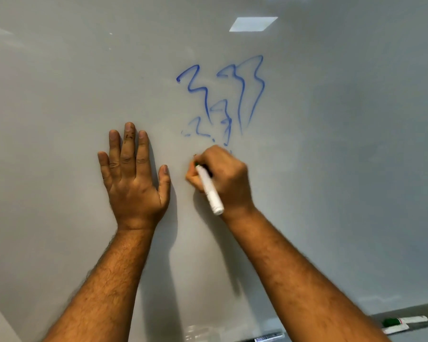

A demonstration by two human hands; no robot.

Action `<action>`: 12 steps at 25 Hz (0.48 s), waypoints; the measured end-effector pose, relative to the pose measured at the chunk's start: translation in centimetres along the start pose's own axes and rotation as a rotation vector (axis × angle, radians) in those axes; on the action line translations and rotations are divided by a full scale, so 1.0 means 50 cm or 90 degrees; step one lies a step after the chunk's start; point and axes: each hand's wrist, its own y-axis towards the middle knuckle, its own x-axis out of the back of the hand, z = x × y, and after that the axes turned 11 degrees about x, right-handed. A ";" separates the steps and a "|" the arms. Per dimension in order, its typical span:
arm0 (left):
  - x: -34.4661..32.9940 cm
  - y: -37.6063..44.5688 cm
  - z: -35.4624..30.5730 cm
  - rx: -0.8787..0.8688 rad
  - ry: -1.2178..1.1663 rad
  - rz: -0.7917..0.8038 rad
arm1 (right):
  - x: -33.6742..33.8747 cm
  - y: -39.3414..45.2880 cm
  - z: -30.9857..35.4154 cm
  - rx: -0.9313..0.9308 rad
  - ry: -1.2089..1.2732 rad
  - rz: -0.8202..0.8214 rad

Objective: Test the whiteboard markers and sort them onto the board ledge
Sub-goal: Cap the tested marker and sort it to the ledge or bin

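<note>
Blue scribbles (223, 99) sit on the whiteboard (331, 144) just above the right hand (223, 178): a loose cluster of zigzag strokes, strong at the top, broken into dots and dashes nearest the knuckles. Likely test marks; the fading lower ones suggest a marker running dry, though that is a guess.

Right hand: fingers curled round a white-barrelled marker (210, 191), pinched near the tip in a writing grip, tip end pressed to or just off the board; contact is hidden by the fingers. A dark green collar shows at the grip. Barrel's back end points down toward the wrist. No fresh stroke visible under the tip yet, so this marker's result cannot be read.

Left hand (134, 174): flat on the board beside the right hand, fingers straight and spread, holding nothing. Probably bracing the body and steadying the board while writing.

Board ledge (405, 317): low and to the right of the right forearm. Count there: two markers, one with a green cap (403, 320), a second white one (393, 330) just below it, partly cut off. One further marker (267, 338) lies at the bottom edge under the right forearm. Total in view: four markers, one in hand.
</note>
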 end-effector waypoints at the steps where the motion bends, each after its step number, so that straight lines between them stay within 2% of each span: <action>1: 0.001 0.000 0.000 0.001 0.001 -0.001 | 0.003 -0.005 -0.009 -0.001 -0.012 -0.022; 4: 0.003 0.000 -0.003 0.003 0.002 0.005 | 0.024 -0.051 -0.016 0.034 -0.022 0.010; 8: 0.002 -0.002 -0.006 0.009 0.012 0.006 | 0.064 -0.094 0.010 -0.092 -0.015 0.129; 9: 0.001 -0.003 -0.006 0.007 0.011 0.004 | 0.075 -0.086 0.006 -0.112 -0.024 0.121; 12: -0.001 -0.004 -0.006 0.007 0.012 0.002 | 0.101 -0.043 -0.052 -0.129 -0.064 -0.053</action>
